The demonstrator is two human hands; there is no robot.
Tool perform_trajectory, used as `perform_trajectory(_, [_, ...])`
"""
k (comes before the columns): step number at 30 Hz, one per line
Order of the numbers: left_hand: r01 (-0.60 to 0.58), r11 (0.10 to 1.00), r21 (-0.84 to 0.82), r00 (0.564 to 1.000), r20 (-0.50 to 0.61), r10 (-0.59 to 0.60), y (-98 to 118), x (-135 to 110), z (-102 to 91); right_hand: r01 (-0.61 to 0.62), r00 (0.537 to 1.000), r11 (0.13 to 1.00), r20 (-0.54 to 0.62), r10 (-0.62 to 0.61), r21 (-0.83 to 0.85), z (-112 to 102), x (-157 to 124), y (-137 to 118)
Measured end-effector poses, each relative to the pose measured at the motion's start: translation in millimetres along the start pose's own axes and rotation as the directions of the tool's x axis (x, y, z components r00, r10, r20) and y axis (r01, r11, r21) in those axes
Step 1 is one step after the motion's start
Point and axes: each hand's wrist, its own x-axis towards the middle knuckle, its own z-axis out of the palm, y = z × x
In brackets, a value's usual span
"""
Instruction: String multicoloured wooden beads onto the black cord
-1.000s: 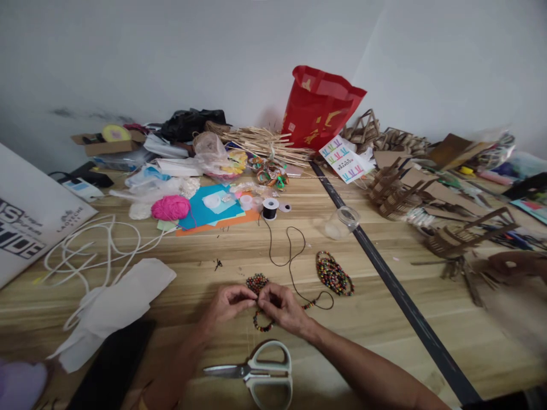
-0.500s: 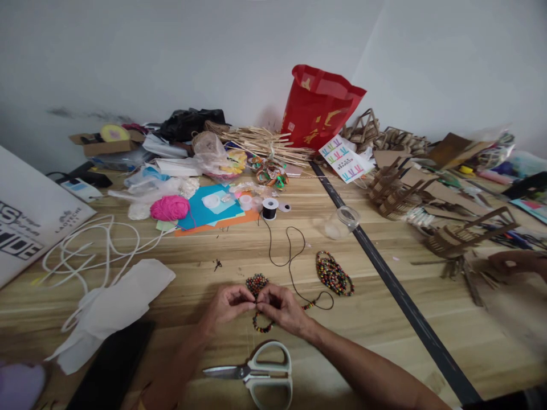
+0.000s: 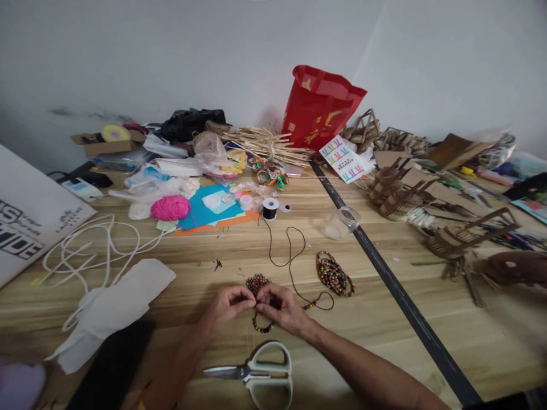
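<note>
A pair of white-handled scissors [image 3: 255, 370] is laid on the wooden counter [image 3: 367, 336], its blades pointed to the left, just below two bare hands. The left hand [image 3: 233, 302] and the right hand [image 3: 280, 307] are brought fingertip to fingertip, the grip of each pinched together on a string of beads [image 3: 262, 326]; the exact spot held is too small to be made out. A small loop of the multicolored string is seen just below the fingertips, and a cluster of beads [image 3: 257, 281] is set just beyond them. More beads, in a coiled heap [image 3: 334, 274], are placed to the right, near a black cord [image 3: 280, 266] that is stretched in loose curves toward a spool [image 3: 270, 212]. At far right, another person's hand [image 3: 515, 267] is partly shown beside a small brown basket [image 3: 453, 242]. A clear cup [image 3: 341, 223] is tipped on its side. Farther back, a ball of pink yarn [image 3: 170, 208] is rested against blue paper [image 3: 200, 212], and thin sticks [image 3: 265, 145] are piled beside a red bag [image 3: 320, 108] by the wall.
</note>
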Motion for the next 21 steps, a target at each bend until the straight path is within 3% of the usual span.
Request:
perform_trajectory(7, [-0.046,0.999,0.028,0.999,-0.02,0.047,2.5,-0.8,-0.7,0.014,1.0,0.999,-0.003,-0.014,-0.036,-1.4,-1.1,-2.5])
perform_trajectory(13, [-0.073,0.997,0.017,0.997,0.002,0.073,2.1,-2.4,-3.3,0.113,0.992,0.981,-0.042,-0.121,-0.155,-4.5,-0.2,-3.1])
perform_trajectory(21, [-0.1,0.994,0.039,0.995,0.01,0.099,2.3,-2.0,-0.2,-0.003,1.0,1.0,0.031,0.003,0.024,-1.6,-1.8,2.8])
